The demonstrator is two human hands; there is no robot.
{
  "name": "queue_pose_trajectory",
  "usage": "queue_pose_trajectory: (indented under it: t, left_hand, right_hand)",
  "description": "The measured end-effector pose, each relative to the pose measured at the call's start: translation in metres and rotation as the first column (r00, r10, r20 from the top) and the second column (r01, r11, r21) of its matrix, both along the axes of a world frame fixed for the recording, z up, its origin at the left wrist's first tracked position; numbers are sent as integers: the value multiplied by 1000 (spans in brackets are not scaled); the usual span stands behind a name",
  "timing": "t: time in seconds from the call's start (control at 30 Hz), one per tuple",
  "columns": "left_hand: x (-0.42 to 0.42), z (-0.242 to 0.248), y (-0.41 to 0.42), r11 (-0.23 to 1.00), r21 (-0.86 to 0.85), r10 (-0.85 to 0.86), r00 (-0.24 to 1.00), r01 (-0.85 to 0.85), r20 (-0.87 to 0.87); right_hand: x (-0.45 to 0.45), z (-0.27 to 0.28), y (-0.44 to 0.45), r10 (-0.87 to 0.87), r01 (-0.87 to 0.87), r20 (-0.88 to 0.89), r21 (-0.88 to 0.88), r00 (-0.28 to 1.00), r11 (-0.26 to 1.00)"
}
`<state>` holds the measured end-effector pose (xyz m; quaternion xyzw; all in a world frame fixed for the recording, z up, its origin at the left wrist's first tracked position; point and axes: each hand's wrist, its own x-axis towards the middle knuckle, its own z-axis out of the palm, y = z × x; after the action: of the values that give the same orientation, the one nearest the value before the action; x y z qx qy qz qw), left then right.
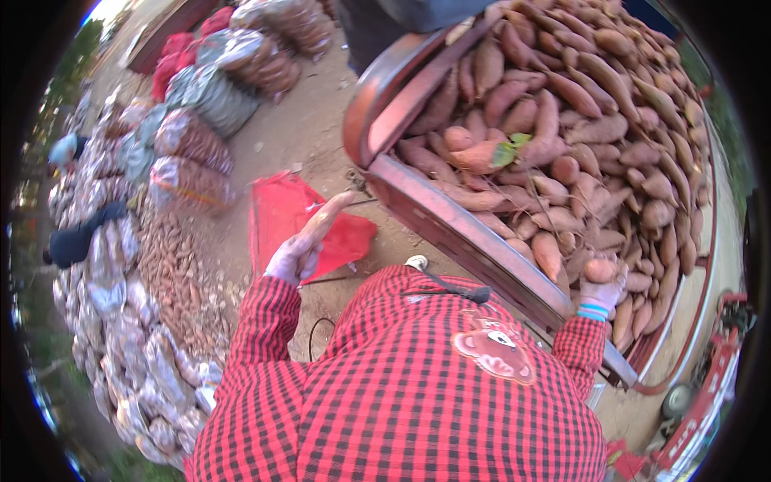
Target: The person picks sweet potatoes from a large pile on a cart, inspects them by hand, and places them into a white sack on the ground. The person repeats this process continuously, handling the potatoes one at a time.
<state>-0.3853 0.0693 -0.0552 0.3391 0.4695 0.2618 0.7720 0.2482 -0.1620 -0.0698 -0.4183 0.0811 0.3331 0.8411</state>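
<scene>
My gloved left hand (pixel 294 258) holds a long, thin sweet potato (pixel 328 217) above a red mesh sack (pixel 274 211) that lies on the ground. At the right, my gloved right hand (pixel 602 290) grips a rounder sweet potato (pixel 600 271) at the near edge of a large heap of sweet potatoes (pixel 602 132). The heap fills a metal truck bed or trailer with a rusty red side rail (pixel 458 223). A green leaf (pixel 505 154) lies on the heap, near the bed's corner.
Filled sacks (pixel 193 138) stand on the dirt at upper left, with loose sweet potatoes (pixel 174 265) and many more bags along the left. Two people (pixel 87 238) bend there. Another person (pixel 397 30) stands beyond the bed's corner. Red machinery (pixel 702 397) is at lower right.
</scene>
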Motion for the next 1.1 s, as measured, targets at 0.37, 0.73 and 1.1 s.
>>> queue_pose_trajectory:
  t: [0.37, 0.73, 1.1]
  left_hand:
    - [-69, -46, 3, 994, -88, 77, 981, -62, 177]
    - [-97, -63, 7, 893, -112, 418, 895, -437, -157]
    - [131, 18, -1, 979, 105, -190, 967, 174, 168]
  right_hand:
    - [-45, 42, 24, 257, -218, -42, 414, 965, 884]
    - [-50, 40, 31, 239, -206, -122, 233, 963, 950]
    - [-61, 53, 46, 426, -444, 197, 58, 883, 894]
